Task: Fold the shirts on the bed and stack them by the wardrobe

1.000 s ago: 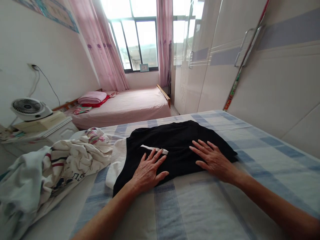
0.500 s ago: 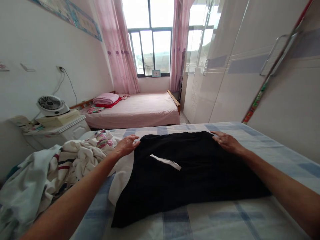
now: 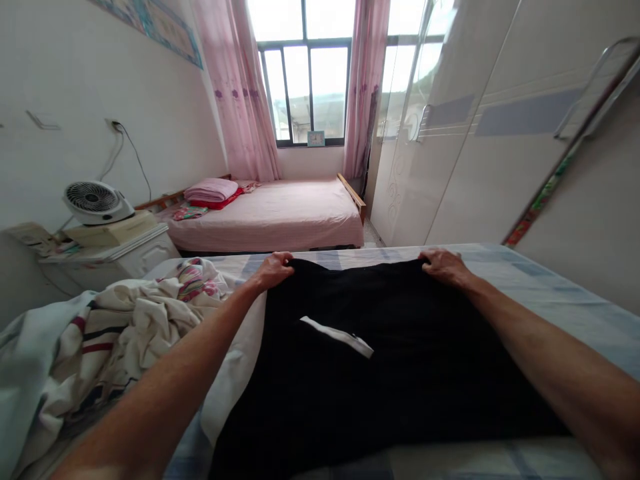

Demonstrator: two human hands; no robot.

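Note:
A black garment (image 3: 350, 393) with a white strip (image 3: 337, 335) across its upper part lies spread over the bed. My left hand (image 3: 275, 269) is closed on its far left corner, and my right hand (image 3: 443, 265) pinches the far right corner. Between the two hands the far edge is raised a little and dips in the middle. Pale white cloth (image 3: 237, 367) shows along the garment's left side, partly under it. My forearms cover some of the bed and of the garment's right side.
Rumpled cream and pale green clothes (image 3: 145, 320) are heaped on the left of the checked bed sheet (image 3: 540, 287). A fan (image 3: 95, 202) stands on a cabinet (image 3: 143, 250). Beyond are a pink bed (image 3: 280, 213) and, at the right, a glossy wardrobe (image 3: 460, 180).
Both hands have closed on the garment's far corners, which they only touched or hovered by before. The far edge has lifted slightly, and the view has shifted a little.

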